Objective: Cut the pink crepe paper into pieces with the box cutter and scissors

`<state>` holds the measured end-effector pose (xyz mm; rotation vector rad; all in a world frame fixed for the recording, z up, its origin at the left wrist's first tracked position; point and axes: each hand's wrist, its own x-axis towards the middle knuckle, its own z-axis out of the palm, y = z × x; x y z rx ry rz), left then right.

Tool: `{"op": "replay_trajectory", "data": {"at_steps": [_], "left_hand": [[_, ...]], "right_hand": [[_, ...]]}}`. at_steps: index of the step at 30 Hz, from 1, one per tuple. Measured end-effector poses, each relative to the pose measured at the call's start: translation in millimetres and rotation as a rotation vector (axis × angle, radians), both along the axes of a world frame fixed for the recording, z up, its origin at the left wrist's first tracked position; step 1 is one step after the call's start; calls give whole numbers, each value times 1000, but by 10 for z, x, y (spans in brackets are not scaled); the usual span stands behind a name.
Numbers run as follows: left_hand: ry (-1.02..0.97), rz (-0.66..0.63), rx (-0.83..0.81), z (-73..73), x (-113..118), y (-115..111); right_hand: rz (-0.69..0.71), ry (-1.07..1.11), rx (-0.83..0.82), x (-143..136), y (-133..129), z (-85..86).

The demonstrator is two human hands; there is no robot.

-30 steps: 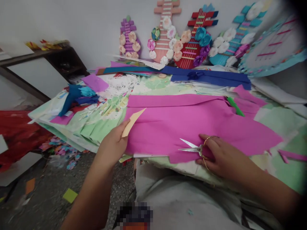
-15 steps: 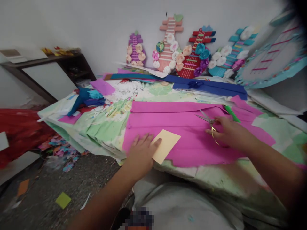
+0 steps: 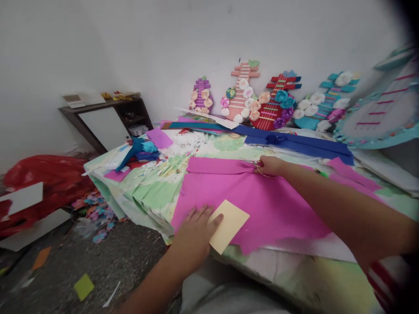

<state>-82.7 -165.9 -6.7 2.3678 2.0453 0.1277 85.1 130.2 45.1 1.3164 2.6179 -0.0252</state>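
Observation:
My left hand [image 3: 194, 233] lies with fingers spread on the magenta sheet [image 3: 278, 213], its thumb resting on a cream paper card [image 3: 228, 226] at the near edge of the table. Farther back, my right hand [image 3: 270, 165] is closed around the gold-handled scissors [image 3: 266, 175]. Their blades are mostly hidden at the folded strip along the far edge of the magenta sheet. The sheet is bunched up beside my right hand, and creases run from there toward the near side.
Blue folded material [image 3: 301, 146] and white string [image 3: 190, 144] lie behind the sheet. Decorated guitar shapes [image 3: 273, 104] lean on the wall. Left are teal pieces [image 3: 132, 155], a low cabinet [image 3: 104, 126] and a red bag [image 3: 49, 179] on the floor.
My right hand has moved left and away from me with the scissors, to the far folded strip, and the sheet has bunched. The view has tilted up. My left hand still rests by the card.

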Motion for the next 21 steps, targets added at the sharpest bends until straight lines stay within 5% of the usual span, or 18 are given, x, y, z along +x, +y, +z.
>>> {"op": "replay_trajectory", "data": {"at_steps": [11,21], "left_hand": [[128,65,117,-117,-109,27],[212,-194,463,-312,-199,-180]], "right_hand": [[86,44,-148,8,374,37],[177,51,-223,177,152,7]]}}
